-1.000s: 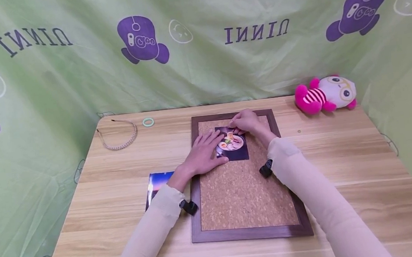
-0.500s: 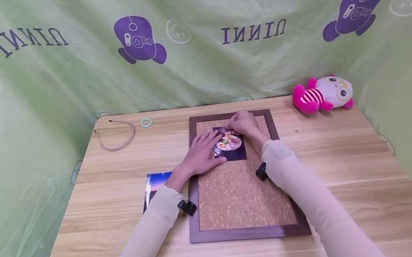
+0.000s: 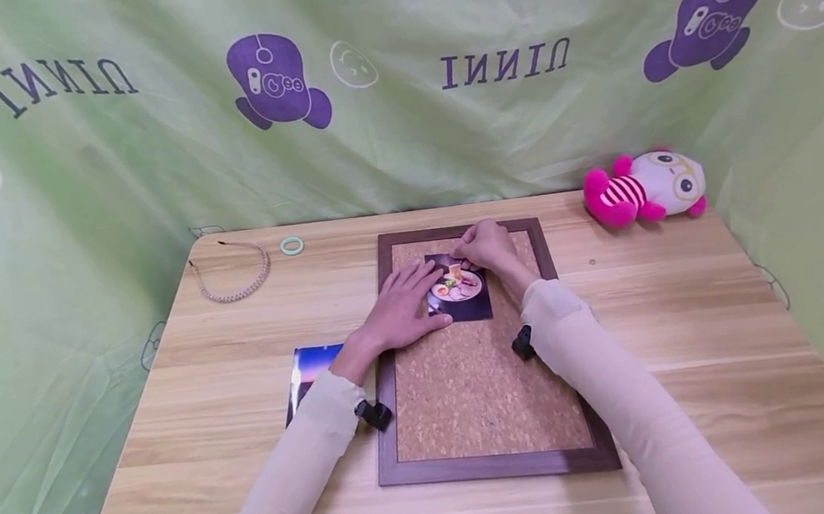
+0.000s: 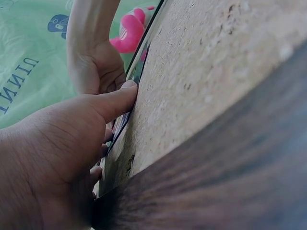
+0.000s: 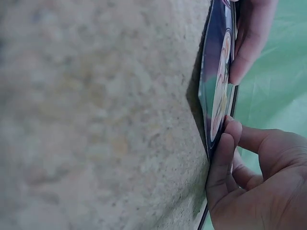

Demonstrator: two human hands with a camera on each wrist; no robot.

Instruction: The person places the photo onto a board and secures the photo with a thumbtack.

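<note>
A photo of a noodle bowl on a dark ground (image 3: 462, 306) lies on the upper part of a framed corkboard (image 3: 486, 391). My left hand (image 3: 402, 308) rests on the photo's left side with its fingers spread and straight. At the photo's top edge, the thumb and fingertips of my right hand (image 3: 490, 246) pinch a small thing, mostly hidden; a red speck (image 5: 228, 118) of it shows between them. In the right wrist view the photo's near edge stands slightly off the cork.
A second photo with a blue sky (image 3: 312, 368) is partly under my left forearm. Toward the back lie a beaded headband (image 3: 238, 292), a mint-green ring (image 3: 292, 245) and a pink-and-white plush toy (image 3: 646, 189). A tiny ring-like bit (image 3: 593, 261) lies right of the board.
The right fingers have curled in a little more at the photo's top edge. The left hand keeps its place on the photo. The whole view has shifted slightly.
</note>
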